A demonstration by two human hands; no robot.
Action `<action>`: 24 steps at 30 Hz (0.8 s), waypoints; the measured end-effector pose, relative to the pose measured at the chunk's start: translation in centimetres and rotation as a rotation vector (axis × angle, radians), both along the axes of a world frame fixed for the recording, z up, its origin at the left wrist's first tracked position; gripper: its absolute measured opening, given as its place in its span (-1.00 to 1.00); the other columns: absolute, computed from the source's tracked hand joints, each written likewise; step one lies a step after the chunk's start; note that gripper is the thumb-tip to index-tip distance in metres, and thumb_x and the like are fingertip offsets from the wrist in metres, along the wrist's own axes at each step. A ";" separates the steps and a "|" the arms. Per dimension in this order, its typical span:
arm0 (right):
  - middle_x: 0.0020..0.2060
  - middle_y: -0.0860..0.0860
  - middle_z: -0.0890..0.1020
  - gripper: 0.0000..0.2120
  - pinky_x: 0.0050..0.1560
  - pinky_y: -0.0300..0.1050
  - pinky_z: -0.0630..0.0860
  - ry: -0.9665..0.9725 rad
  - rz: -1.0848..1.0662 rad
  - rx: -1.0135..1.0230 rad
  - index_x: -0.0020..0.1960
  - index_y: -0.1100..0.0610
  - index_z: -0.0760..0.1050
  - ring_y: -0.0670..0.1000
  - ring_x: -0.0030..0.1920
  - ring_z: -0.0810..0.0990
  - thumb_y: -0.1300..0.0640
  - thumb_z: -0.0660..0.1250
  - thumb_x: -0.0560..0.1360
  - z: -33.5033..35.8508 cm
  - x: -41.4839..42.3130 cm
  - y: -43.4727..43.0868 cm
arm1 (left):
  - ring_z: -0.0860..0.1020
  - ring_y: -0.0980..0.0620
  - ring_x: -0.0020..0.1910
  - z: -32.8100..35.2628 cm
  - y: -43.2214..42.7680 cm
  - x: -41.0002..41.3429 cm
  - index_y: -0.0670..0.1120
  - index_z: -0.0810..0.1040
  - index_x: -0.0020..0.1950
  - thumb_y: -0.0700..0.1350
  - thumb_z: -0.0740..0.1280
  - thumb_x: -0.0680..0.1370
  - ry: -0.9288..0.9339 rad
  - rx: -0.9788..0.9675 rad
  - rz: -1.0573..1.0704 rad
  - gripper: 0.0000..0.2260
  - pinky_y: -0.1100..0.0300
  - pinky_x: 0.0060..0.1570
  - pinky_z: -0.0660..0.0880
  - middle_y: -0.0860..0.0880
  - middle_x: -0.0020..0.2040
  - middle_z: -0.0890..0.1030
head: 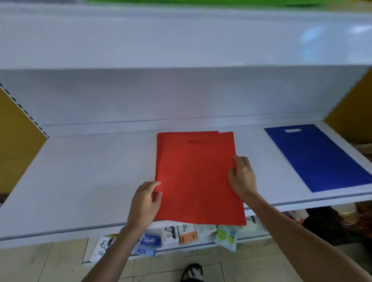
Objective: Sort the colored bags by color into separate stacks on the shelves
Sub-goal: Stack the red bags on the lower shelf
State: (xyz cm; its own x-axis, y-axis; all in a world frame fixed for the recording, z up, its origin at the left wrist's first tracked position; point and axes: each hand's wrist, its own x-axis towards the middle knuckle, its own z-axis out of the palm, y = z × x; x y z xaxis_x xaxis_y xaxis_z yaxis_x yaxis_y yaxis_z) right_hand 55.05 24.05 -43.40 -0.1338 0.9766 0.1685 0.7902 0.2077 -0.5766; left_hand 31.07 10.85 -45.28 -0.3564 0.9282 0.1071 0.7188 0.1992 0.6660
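A stack of flat red bags (196,177) lies in the middle of the white shelf (80,181), its near edge hanging slightly over the shelf front. The top red bag sits a little askew on the ones beneath. My left hand (146,201) pinches the stack's left edge near the front corner. My right hand (242,177) pinches the right edge about halfway along. A flat blue bag (320,157) with a cut-out handle lies at the shelf's right end, apart from the red ones. A strip of green (201,2) shows at the very top of the view.
A white shelf above (181,40) overhangs the back. Yellow side panels (16,145) close both ends. Below the shelf front sits a lower shelf with several small packaged goods (173,235). Tiled floor and a sandalled foot (192,271) are beneath.
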 end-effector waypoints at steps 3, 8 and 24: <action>0.26 0.21 0.42 -0.50 0.21 0.03 0.38 -0.105 0.062 -0.010 0.37 0.31 0.31 0.20 0.24 0.38 0.37 0.21 0.43 -1.2 -1.6 2.7 | 0.51 -0.08 0.09 -0.9 1.8 -0.9 -0.16 0.52 0.23 -0.23 0.36 0.47 0.024 -0.054 0.006 -0.67 0.10 0.14 0.45 -0.11 0.13 0.56; 0.33 0.15 0.35 -0.61 0.23 0.02 0.33 -0.339 -0.027 -0.151 0.39 0.18 0.31 0.15 0.31 0.30 0.17 0.14 0.57 -3.1 -2.3 4.4 | 0.47 -0.05 0.15 -1.9 2.7 -0.9 -0.09 0.47 0.29 -0.12 0.35 0.49 0.027 -0.132 0.106 -0.64 0.15 0.20 0.40 -0.11 0.22 0.45; 0.29 0.09 0.45 -0.59 0.16 -0.01 0.49 -0.063 0.084 -0.139 0.40 0.14 0.31 0.06 0.20 0.50 0.23 0.16 0.55 7.2 1.8 -6.2 | 0.46 -0.04 0.20 7.5 -4.0 2.7 -0.11 0.39 0.34 -0.12 0.27 0.55 0.065 -0.131 -0.023 -0.64 0.11 0.19 0.44 -0.11 0.26 0.43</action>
